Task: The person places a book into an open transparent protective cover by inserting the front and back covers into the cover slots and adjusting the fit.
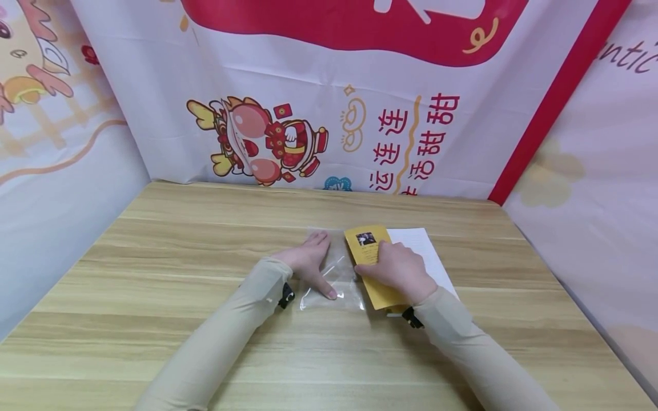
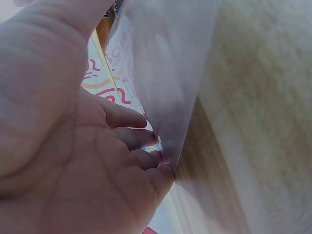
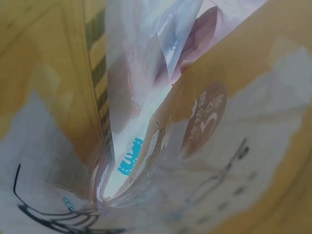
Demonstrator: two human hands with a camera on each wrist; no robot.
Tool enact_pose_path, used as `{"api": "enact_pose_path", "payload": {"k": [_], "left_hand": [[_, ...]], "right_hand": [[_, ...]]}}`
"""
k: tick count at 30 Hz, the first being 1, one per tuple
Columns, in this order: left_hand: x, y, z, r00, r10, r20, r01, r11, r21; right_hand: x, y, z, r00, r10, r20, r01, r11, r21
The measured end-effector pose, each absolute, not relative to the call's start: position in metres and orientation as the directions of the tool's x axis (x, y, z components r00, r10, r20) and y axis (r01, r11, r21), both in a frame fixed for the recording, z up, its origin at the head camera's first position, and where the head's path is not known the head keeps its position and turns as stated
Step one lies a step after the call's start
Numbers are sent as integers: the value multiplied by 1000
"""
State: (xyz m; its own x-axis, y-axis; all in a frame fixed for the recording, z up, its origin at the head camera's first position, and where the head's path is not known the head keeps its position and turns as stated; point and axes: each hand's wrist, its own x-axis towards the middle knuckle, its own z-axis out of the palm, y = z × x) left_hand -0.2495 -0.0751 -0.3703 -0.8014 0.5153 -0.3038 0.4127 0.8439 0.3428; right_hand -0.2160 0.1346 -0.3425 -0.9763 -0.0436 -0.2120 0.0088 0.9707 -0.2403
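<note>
A clear plastic sleeve (image 1: 343, 291) lies on the wooden table near the middle. My left hand (image 1: 311, 260) rests on its left side with spread fingers, the thumb on its lower part. In the left wrist view, the fingers touch the edge of the raised film (image 2: 168, 63). To the right, my right hand (image 1: 403, 269) grips a book by its yellow cover (image 1: 379, 292), thumb on top, fingers hidden underneath. White pages (image 1: 426, 248) show beyond that hand. The right wrist view looks between printed yellow surfaces (image 3: 253, 68), with film (image 3: 141, 44) behind them.
The wood-grain table (image 1: 169, 274) extends around both hands. A white and red printed cloth (image 1: 288, 63) hangs along its back edge, and more printed fabric (image 1: 581, 154) borders the right side.
</note>
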Motion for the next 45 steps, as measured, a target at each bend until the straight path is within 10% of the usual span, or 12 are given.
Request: {"api": "enact_pose_path", "payload": {"k": [45], "left_hand": [[-250,-75,-373,-804,513,-301,401,841,362]], "right_hand": [[-215,131,-348,-987,-70,-147,-44,984,-175]]}}
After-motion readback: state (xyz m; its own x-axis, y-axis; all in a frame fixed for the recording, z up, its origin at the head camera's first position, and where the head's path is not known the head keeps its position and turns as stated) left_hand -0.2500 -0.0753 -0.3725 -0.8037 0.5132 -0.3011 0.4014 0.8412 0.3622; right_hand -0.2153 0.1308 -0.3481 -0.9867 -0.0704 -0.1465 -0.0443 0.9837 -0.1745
